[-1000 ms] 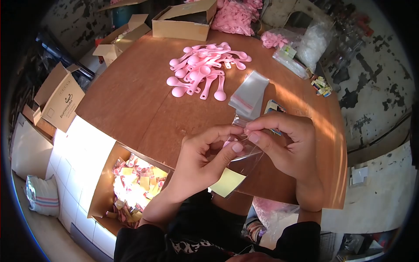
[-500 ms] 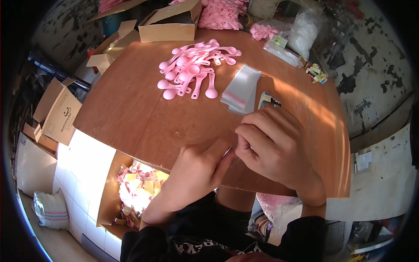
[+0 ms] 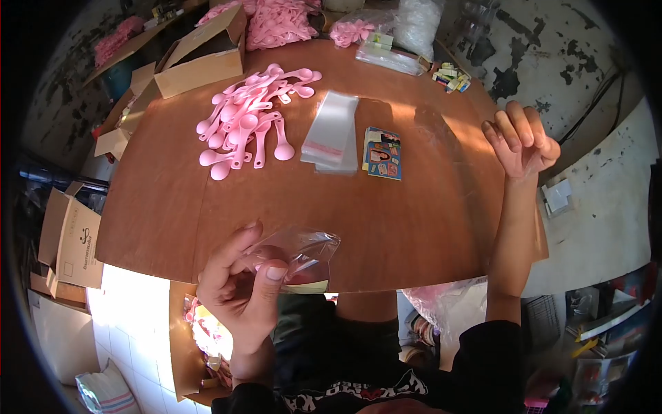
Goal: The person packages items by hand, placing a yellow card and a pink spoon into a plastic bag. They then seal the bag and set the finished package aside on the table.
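My left hand (image 3: 241, 303), low at the table's front edge, pinches a clear plastic bag (image 3: 312, 250) between thumb and fingers. A pale yellow edge shows along the bag's lower side; the rest of its contents I cannot make out. My right hand (image 3: 522, 143) is raised over the table's right edge, fingers loosely bent and apart, with nothing visible in it. Beyond the hands lie a heap of pink measuring spoons (image 3: 247, 127), a stack of flat clear bags (image 3: 332, 127) and a small stack of printed cards (image 3: 383, 155).
Along the table's (image 3: 227, 234) back stand an open cardboard box (image 3: 200, 72), a bag of pink items (image 3: 283, 24) and packs of clear plastic (image 3: 389, 61). Small yellow-and-white boxes (image 3: 452, 77) lie at the back right. A carton of packed pieces (image 3: 181, 345) stands below the front edge.
My hands have parted: the right has swung up and right, the left has moved left and turned, showing the clear bag. The view has shifted right, and the card stack is uncovered.
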